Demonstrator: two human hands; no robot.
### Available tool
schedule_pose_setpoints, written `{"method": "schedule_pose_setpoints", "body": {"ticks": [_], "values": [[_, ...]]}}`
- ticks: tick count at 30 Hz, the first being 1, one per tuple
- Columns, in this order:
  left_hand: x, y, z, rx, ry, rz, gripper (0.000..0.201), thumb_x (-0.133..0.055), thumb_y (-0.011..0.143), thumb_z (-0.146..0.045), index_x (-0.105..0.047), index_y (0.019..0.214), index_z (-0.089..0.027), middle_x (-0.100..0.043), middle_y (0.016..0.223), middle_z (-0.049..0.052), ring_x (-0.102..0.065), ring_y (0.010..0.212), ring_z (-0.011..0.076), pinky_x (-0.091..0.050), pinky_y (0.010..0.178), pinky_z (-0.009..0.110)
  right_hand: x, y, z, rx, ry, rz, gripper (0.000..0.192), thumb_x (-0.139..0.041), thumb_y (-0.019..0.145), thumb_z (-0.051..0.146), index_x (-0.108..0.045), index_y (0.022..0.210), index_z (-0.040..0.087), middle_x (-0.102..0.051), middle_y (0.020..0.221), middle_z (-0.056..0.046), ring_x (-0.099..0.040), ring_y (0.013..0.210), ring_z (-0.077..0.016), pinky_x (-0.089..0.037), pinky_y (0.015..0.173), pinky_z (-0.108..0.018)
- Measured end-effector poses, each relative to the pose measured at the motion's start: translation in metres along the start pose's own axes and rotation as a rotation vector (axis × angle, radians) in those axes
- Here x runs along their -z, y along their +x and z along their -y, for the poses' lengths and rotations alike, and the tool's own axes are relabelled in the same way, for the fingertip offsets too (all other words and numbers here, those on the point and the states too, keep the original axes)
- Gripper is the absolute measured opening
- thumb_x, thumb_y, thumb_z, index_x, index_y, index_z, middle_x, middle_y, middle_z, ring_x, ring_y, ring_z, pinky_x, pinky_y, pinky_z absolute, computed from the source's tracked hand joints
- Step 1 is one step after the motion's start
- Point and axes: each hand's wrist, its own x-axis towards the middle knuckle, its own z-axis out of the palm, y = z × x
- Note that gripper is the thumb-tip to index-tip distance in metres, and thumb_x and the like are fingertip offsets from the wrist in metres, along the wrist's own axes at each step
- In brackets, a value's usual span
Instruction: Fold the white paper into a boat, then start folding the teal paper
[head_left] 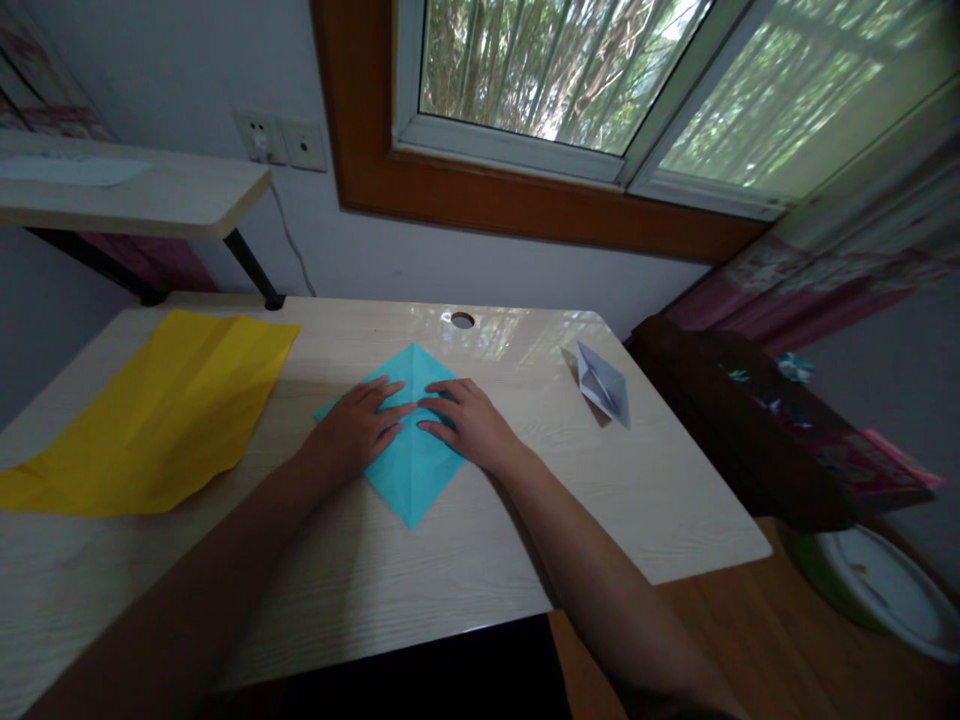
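A square sheet of turquoise paper (411,490) lies on the desk, turned so that one corner points toward me. A crease runs down its middle from the far corner to the near one. My left hand (356,425) rests on its left half, fingers spread and pointing toward the crease. On the right half lies my right hand (472,420), its fingers also apart and flat on the paper. The fingertips of both hands come close together near the crease. The sheet's left and right corners are partly covered by the hands.
Yellow paper (165,420) lies on the desk (450,580) at the left. A folded white paper boat (602,385) stands at the right. Behind the yellow paper rises a raised shelf (187,195). A round cable hole (463,320) is near the back edge, below the window.
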Motion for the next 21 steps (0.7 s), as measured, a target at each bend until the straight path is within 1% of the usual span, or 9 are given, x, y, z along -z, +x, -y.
{"method": "schedule_pose_setpoints", "body": {"ticks": [3, 6, 9, 12, 15, 18, 21], "values": [[-0.002, -0.002, 0.002, 0.018, 0.000, 0.058, 0.037, -0.053, 0.101, -0.034, -0.062, 0.137, -0.036, -0.053, 0.151, 0.009, -0.044, 0.143, 0.0330, -0.034, 0.116, 0.060, 0.000, -0.002, -0.005, -0.054, -0.013, -0.023, 0.033, -0.060, 0.098, 0.042, -0.068, 0.125, 0.025, -0.062, 0.131, -0.013, -0.054, 0.121, -0.0294, -0.048, 0.101, -0.050], [0.000, -0.004, 0.005, 0.022, -0.002, 0.097, 0.040, -0.055, 0.100, -0.041, -0.058, 0.140, -0.041, -0.048, 0.156, 0.006, -0.039, 0.146, 0.0345, -0.028, 0.117, 0.062, -0.001, -0.005, -0.013, -0.107, -0.024, -0.061, 0.033, -0.061, 0.097, 0.039, -0.068, 0.127, 0.027, -0.062, 0.131, -0.013, -0.054, 0.119, -0.0297, -0.048, 0.101, -0.052], [0.003, -0.006, 0.007, -0.007, -0.012, 0.143, 0.043, -0.055, 0.099, -0.047, -0.053, 0.142, -0.047, -0.041, 0.161, 0.003, -0.032, 0.150, 0.0362, -0.022, 0.118, 0.064, -0.002, -0.008, -0.019, -0.155, -0.038, -0.078, 0.032, -0.061, 0.098, 0.036, -0.067, 0.128, 0.028, -0.061, 0.132, -0.013, -0.053, 0.121, -0.0303, -0.048, 0.102, -0.053], [0.005, -0.006, 0.010, -0.044, -0.020, 0.187, 0.045, -0.054, 0.099, -0.050, -0.050, 0.144, -0.049, -0.037, 0.163, 0.003, -0.028, 0.151, 0.0365, -0.019, 0.118, 0.065, -0.002, -0.009, -0.021, -0.199, -0.040, -0.084, 0.031, -0.059, 0.098, 0.033, -0.067, 0.128, 0.027, -0.061, 0.134, -0.014, -0.052, 0.122, -0.0312, -0.048, 0.102, -0.054], [0.005, -0.006, 0.014, -0.073, -0.048, 0.189, 0.049, -0.056, 0.097, -0.051, -0.049, 0.145, -0.046, -0.038, 0.163, 0.004, -0.030, 0.151, 0.0342, -0.016, 0.120, 0.065, 0.001, -0.009, -0.021, -0.195, -0.013, -0.103, 0.037, -0.063, 0.096, 0.034, -0.063, 0.132, 0.026, -0.058, 0.138, -0.015, -0.051, 0.126, -0.0327, -0.046, 0.105, -0.056], [0.006, -0.004, 0.018, -0.086, -0.080, 0.168, 0.058, -0.060, 0.095, -0.051, -0.045, 0.150, -0.038, -0.043, 0.159, 0.008, -0.031, 0.151, 0.0322, -0.016, 0.121, 0.063, 0.006, -0.008, -0.019, -0.196, 0.046, -0.135, 0.049, -0.068, 0.092, 0.040, -0.057, 0.138, 0.027, -0.053, 0.143, -0.017, -0.051, 0.131, -0.0339, -0.043, 0.109, -0.059], [0.011, -0.003, 0.022, -0.043, -0.062, 0.118, 0.063, -0.062, 0.094, -0.050, -0.044, 0.151, -0.032, -0.045, 0.157, 0.012, -0.032, 0.150, 0.0340, -0.018, 0.120, 0.067, 0.009, -0.009, -0.020, -0.242, 0.161, -0.166, 0.056, -0.071, 0.090, 0.040, -0.054, 0.142, 0.027, -0.048, 0.147, -0.016, -0.052, 0.133, -0.0318, -0.044, 0.110, -0.055]]}}
